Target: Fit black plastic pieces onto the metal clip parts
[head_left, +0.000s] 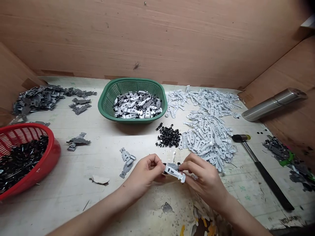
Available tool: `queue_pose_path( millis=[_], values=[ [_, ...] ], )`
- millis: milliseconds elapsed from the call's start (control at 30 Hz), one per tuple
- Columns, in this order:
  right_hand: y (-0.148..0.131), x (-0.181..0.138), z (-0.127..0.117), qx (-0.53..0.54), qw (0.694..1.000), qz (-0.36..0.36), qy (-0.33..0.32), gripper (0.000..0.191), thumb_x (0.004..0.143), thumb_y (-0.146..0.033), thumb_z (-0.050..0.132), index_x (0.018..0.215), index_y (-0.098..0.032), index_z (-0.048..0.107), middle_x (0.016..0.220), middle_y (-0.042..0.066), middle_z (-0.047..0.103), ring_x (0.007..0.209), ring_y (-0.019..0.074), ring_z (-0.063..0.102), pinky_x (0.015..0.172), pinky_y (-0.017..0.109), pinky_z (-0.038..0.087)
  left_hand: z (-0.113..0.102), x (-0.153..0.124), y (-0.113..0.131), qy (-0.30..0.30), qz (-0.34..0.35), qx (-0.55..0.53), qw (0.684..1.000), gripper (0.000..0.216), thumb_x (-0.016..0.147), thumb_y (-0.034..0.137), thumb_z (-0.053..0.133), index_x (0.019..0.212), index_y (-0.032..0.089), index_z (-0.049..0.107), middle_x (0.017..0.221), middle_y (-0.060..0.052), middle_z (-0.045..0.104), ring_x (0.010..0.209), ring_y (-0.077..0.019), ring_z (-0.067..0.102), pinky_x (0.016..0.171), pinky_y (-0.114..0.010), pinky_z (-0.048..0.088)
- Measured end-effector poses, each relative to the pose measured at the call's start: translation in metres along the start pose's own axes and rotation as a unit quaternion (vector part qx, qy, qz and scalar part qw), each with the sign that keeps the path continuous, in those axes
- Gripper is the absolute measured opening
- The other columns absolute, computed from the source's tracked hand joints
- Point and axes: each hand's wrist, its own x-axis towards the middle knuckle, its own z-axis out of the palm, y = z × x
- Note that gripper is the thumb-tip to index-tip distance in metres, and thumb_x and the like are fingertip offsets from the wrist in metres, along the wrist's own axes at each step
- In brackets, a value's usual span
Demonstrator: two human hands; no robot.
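Note:
Between my two hands is a small toy race car (174, 171) with a white top, a grey underside and black wheels. My left hand (150, 168) is closed on its left end, thumb and forefinger pinching by a black wheel. The fingers of my right hand (203, 173) grip the right side, close to another wheel. Just beyond lies a heap of small black wheels (169, 136). White car tops (211, 131) spread in a large pile behind my right hand. Several grey car bases (126, 160) lie left of my left hand.
A green basket (133, 120) of toy cars stands at the back. On the left are a red basket (52, 157) of black parts and a grey base pile (40, 100). A mallet (263, 177) and a metal tube (273, 104) lie right. Cardboard walls (157, 42) enclose the table.

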Motion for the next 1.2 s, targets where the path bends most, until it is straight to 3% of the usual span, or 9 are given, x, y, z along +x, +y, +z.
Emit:
queue_pose_path(
  millis=[233,467,600,733,800,867,1000,1100,1200],
  values=[
    [0.000,-0.002,-0.001,0.007,0.999,-0.023,0.022,0.020,0.083,-0.008,0.043,0.085,-0.019,0.060,0.073,0.005,0.051,0.067,0.0159,0.051,0.054,0.026,0.042,0.001,-0.002,0.000,0.000,-0.016,-0.014,1.000,0.020,0.075,0.032,0.059,0.068,0.017,0.049,0.068,0.002,0.054,0.067,-0.0128,0.057,0.071,-0.030,0.048],
    [0.000,-0.007,-0.001,0.045,0.999,0.006,0.008,0.017,0.081,-0.010,0.047,0.087,-0.018,0.060,0.078,0.007,0.052,0.071,0.0173,0.053,0.056,0.028,0.044,0.002,0.000,0.001,0.004,-0.009,-0.018,1.000,0.020,0.074,0.032,0.060,0.067,0.017,0.049,0.069,0.001,0.056,0.068,-0.0141,0.058,0.072,-0.031,0.047],
    [-0.001,-0.015,-0.006,0.160,0.976,0.146,-0.008,0.010,0.086,-0.022,0.048,0.081,-0.019,0.056,0.073,0.004,0.053,0.065,0.0149,0.051,0.055,0.026,0.044,0.003,0.000,0.003,0.021,-0.026,-0.015,0.999,0.022,0.072,0.034,0.062,0.066,0.017,0.048,0.068,0.001,0.057,0.067,-0.0148,0.059,0.071,-0.030,0.047],
    [-0.005,-0.023,-0.003,0.305,0.889,0.328,-0.095,0.023,0.086,-0.039,0.049,0.079,-0.017,0.052,0.065,0.000,0.051,0.050,0.0098,0.046,0.046,0.022,0.042,0.004,-0.001,0.005,0.031,-0.037,-0.026,0.998,0.023,0.070,0.034,0.063,0.065,0.018,0.048,0.063,0.003,0.053,0.065,-0.0138,0.059,0.071,-0.029,0.047],
    [-0.008,-0.026,0.003,0.295,0.877,0.361,-0.119,0.024,0.081,-0.041,0.056,0.081,-0.017,0.051,0.062,-0.002,0.048,0.050,0.0096,0.045,0.044,0.020,0.040,0.004,-0.001,0.005,0.038,-0.035,-0.024,0.998,0.022,0.071,0.033,0.063,0.065,0.018,0.048,0.063,0.004,0.052,0.065,-0.0134,0.059,0.071,-0.028,0.047],
    [-0.010,-0.029,0.010,0.226,0.907,0.336,-0.115,0.020,0.078,-0.035,0.061,0.082,-0.018,0.051,0.064,-0.002,0.047,0.054,0.0106,0.046,0.047,0.021,0.040,0.003,-0.001,0.005,0.043,-0.031,-0.022,0.998,0.021,0.072,0.033,0.062,0.066,0.017,0.048,0.066,0.003,0.054,0.067,-0.0139,0.061,0.072,-0.028,0.046],
    [-0.009,-0.034,0.020,0.051,0.973,0.185,-0.125,0.008,0.080,-0.017,0.056,0.087,-0.020,0.053,0.081,0.002,0.052,0.063,0.0126,0.049,0.055,0.024,0.042,0.001,0.000,0.007,0.053,-0.028,-0.021,0.998,0.020,0.073,0.033,0.061,0.068,0.017,0.050,0.072,0.001,0.058,0.071,-0.0154,0.063,0.073,-0.028,0.046],
    [-0.003,-0.037,0.025,-0.061,0.989,0.060,-0.120,0.013,0.083,-0.012,0.049,0.089,-0.020,0.057,0.081,0.004,0.052,0.068,0.0151,0.050,0.057,0.025,0.041,0.000,0.001,0.007,0.062,-0.024,-0.032,0.997,0.020,0.071,0.032,0.062,0.065,0.017,0.050,0.072,0.002,0.058,0.069,-0.0139,0.062,0.072,-0.026,0.046],
    [0.004,-0.038,0.028,-0.159,0.980,-0.064,-0.104,0.020,0.085,-0.008,0.041,0.081,-0.018,0.058,0.075,0.006,0.053,0.067,0.0172,0.048,0.056,0.027,0.039,0.000,0.001,0.006,0.066,-0.018,-0.044,0.997,0.020,0.070,0.031,0.063,0.064,0.017,0.050,0.070,0.002,0.057,0.068,-0.0133,0.061,0.073,-0.027,0.047]
  ],
)
